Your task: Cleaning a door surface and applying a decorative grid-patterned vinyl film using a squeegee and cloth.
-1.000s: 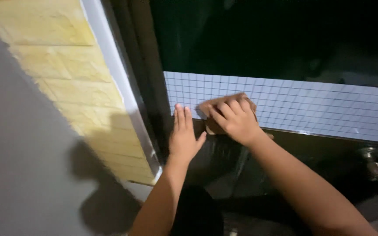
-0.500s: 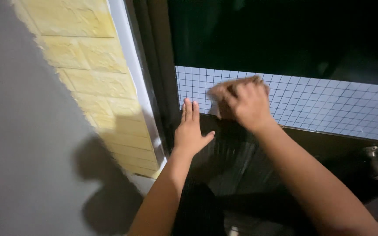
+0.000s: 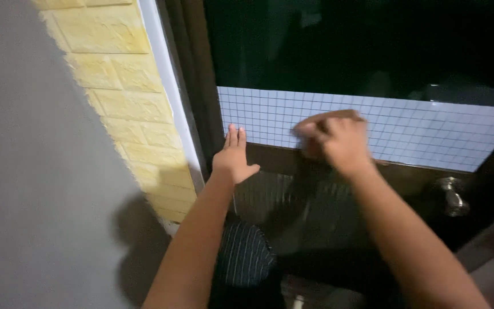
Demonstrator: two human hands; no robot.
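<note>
- Two hands work on a dark glass door beside a wall faced with yellow brick-pattern panels.
- A white grid-patterned film lies as a band across the door glass; its left end sits near the dark door frame, and its lower edge meets the dark lower panel.
- The left hand is spread flat, holding nothing, with its fingers together and their tips resting on the bottom-left corner of the film.
- The right hand is curled over a flat brown tool, pressing it against the film just right of the left hand; the tool is blurred, so its exact shape cannot be told.
- A metal door knob sits on the lower panel, well to the right of both hands.
- A grey wall fills the left side, carrying the shadow of the arm.
</note>
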